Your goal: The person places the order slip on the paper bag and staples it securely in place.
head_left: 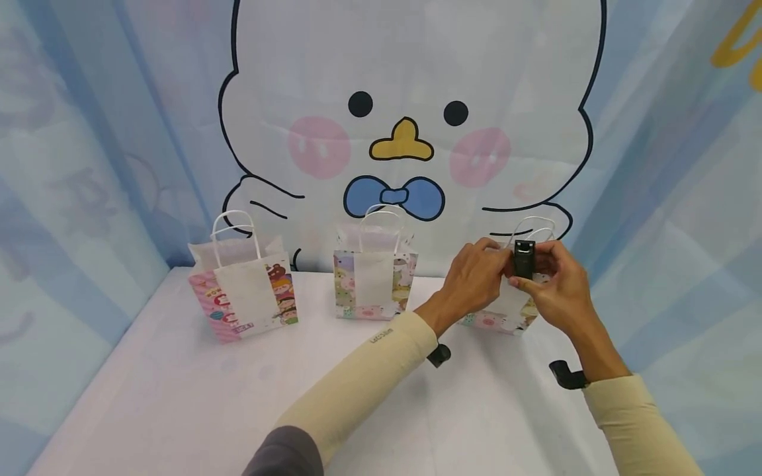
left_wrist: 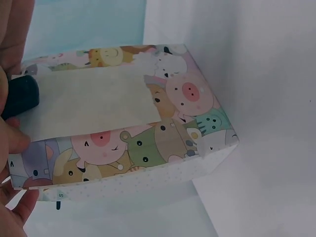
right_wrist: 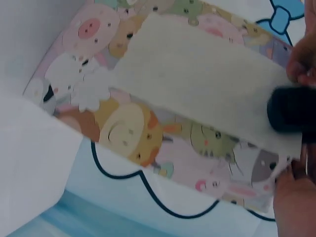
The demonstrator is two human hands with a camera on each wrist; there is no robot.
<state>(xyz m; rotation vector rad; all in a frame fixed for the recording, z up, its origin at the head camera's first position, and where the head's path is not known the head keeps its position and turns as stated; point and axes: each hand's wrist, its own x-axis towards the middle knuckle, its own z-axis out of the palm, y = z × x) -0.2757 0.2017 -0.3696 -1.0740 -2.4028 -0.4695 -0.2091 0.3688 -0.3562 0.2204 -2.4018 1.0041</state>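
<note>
A small black stapler (head_left: 524, 259) stands upright at the top edge of the right-hand paper bag (head_left: 493, 322). My right hand (head_left: 559, 281) grips it, thumb in front and fingers behind. From the other side my left hand (head_left: 474, 281) pinches the bag's top, its fingertips close against the stapler. Cartoon animals cover the bag (left_wrist: 190, 94), and a pale plain strip (left_wrist: 94, 103) runs down its front. In the right wrist view the stapler (right_wrist: 291, 109) lies over the upper end of that strip. The fingers behind the bag are partly hidden.
Two more paper bags stand upright on the white table (head_left: 178, 410): a middle animal-print one (head_left: 374, 284) and a pink one (head_left: 247, 291) at the left. Both have white twisted handles. A printed curtain (head_left: 405, 66) hangs behind and along both sides.
</note>
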